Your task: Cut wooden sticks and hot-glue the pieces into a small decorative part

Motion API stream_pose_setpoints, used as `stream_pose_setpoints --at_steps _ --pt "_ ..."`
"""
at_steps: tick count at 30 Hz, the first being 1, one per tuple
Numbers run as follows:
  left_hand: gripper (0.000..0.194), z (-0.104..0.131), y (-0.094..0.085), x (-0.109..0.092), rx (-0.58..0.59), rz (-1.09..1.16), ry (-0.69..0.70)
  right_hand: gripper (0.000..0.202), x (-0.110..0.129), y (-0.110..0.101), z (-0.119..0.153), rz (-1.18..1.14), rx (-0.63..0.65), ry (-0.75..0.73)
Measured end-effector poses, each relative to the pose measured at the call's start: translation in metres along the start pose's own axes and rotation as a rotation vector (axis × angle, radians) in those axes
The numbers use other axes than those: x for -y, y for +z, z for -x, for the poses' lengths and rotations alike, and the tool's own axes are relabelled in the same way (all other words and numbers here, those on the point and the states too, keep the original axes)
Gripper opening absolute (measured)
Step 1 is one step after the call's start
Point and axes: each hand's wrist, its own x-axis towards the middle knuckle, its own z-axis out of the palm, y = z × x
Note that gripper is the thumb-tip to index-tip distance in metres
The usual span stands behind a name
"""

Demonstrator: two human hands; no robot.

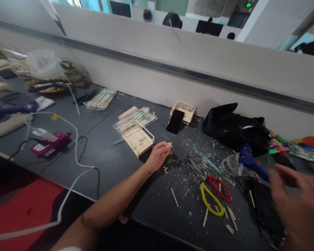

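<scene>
My left hand (159,155) is pinched on a small wooden piece (170,144) at its fingertips, just right of a small frame of wooden sticks (138,139) with tiny cut pieces lying on it. My right hand (297,195), with fingers apart, is at the right edge beside the handle of a blue glue gun (252,163); nothing shows in its grasp. Scissors with one red and one yellow handle (211,191) lie between my hands among scattered wood bits. Loose sticks (231,218) rest near the front of the table.
A black phone (175,121) leans on another stick model (187,109). Packs of sticks (138,118), a black bag (232,127) and a pink power strip (51,143) with a white cable (74,184) lie about. A partition (146,69) runs behind the table (99,157).
</scene>
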Motion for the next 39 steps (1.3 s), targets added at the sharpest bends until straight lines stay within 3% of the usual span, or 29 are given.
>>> stream_pose_setpoints --at_steps 1,2,6,11,17,29,39 --pt "0.027 0.0 0.0 0.0 -0.002 0.007 -0.01 0.032 0.018 -0.001 0.007 -0.077 -0.062 -0.013" --pt "0.027 0.0 0.0 0.001 -0.004 0.014 -0.021 0.023 0.038 0.001 0.015 -0.196 -0.011 -0.043" --pt "0.028 0.002 0.0 0.003 -0.004 0.025 -0.054 0.022 0.108 0.04 0.049 -0.675 0.434 -0.298" --pt "0.028 0.003 0.0 0.003 0.018 0.001 -0.069 0.029 0.151 0.097 0.071 -0.687 0.629 -0.397" --pt "0.028 0.001 -0.002 0.004 -0.014 0.01 -0.081 0.019 0.158 0.115 0.077 -0.568 0.709 -0.426" --pt "0.028 0.001 -0.001 0.005 -0.004 0.029 -0.09 0.01 0.161 0.114 0.08 -0.613 0.689 -0.391" --pt "0.028 0.004 0.0 0.005 -0.003 0.019 -0.101 0.017 0.17 0.115 0.085 -0.669 0.611 -0.273"
